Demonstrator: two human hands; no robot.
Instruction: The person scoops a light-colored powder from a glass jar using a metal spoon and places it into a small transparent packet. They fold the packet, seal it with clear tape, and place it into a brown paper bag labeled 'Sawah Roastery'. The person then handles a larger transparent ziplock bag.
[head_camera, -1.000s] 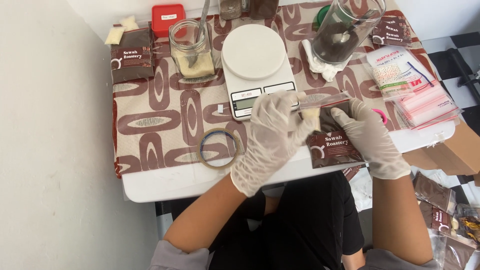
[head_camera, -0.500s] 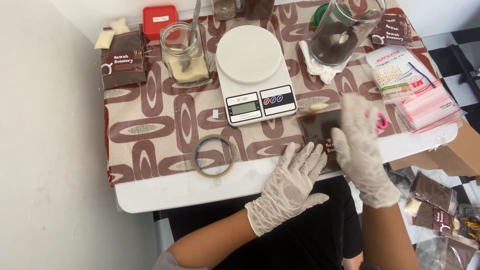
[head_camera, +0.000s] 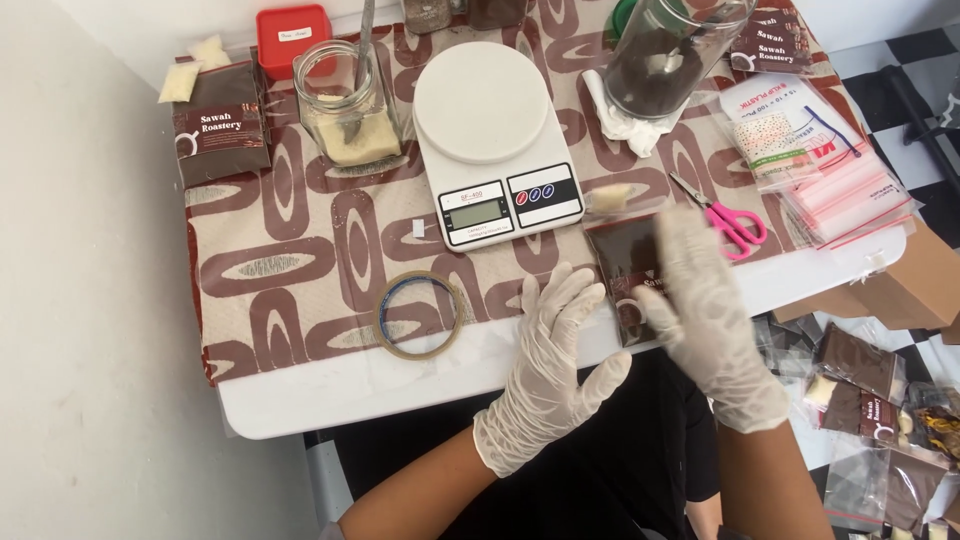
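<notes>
Left hand (head_camera: 555, 375): gloved, fingers spread, empty, over table edge
Right hand (head_camera: 710, 310): gloved, flat, pressing pouch
Pouch (head_camera: 625, 265): dark, lying flat beside scale (head_camera: 495, 140), near scissors (head_camera: 730, 220)
Tip: press evenly along the pouch, steadying its free edge

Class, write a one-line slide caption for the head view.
Gloved right hand presses a brown pouch beside the kitchen scale; left hand hovers open.

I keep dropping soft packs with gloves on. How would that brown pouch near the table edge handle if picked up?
The brown pouch lies flat under the right hand, so it probably flexes rather than staying stiff. Its glossy plastic may slip against gloves. It looks thinly filled, so likely light, and its contents might shift when it is lifted by one end.
</notes>
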